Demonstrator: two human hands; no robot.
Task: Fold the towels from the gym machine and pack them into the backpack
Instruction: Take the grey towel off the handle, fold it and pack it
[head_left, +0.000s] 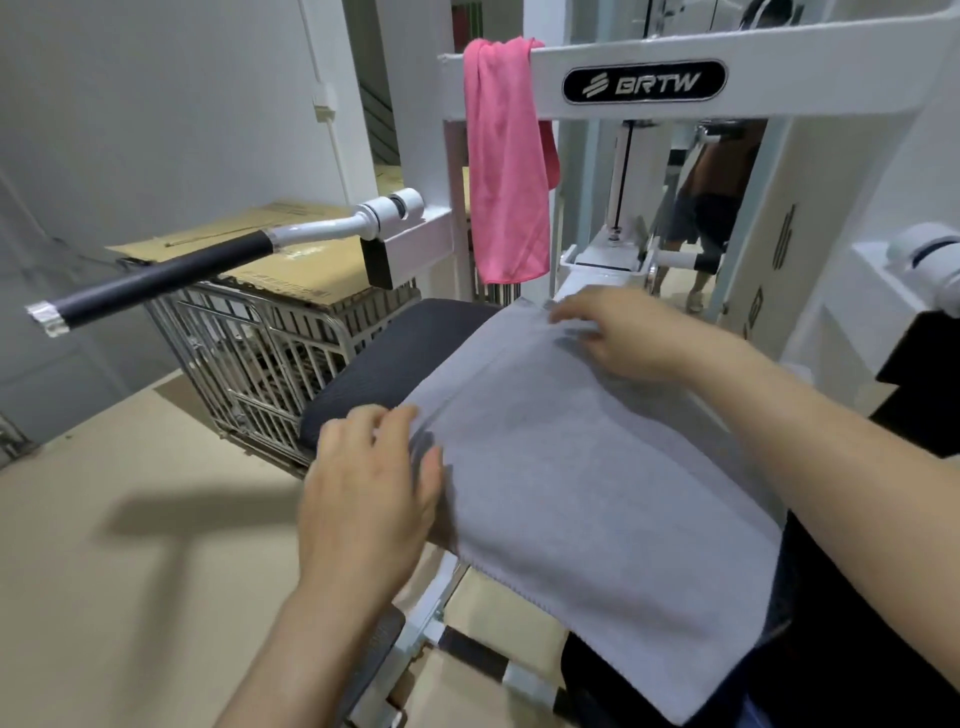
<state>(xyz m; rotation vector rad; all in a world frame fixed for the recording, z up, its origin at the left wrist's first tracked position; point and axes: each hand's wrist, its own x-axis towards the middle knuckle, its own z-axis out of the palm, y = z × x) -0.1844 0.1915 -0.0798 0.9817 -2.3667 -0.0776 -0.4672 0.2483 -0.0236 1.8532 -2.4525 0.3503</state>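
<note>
Lower left: the left hand (369, 483) is set on the grey towel (597, 467), its near corner pinched between thumb and fingers. The grey towel is spread over the seat (395, 358), long axis running from centre frame down to lower right. Up top, a pink towel (506, 166) is seen draped over the bar (810, 78). The right hand (623, 332) is bent onto the far corner, cloth rucked under its fingertips. Both corners being held, a fold toward lower right looks called for. "BRTW" is read on the badge (644, 82).
</note>
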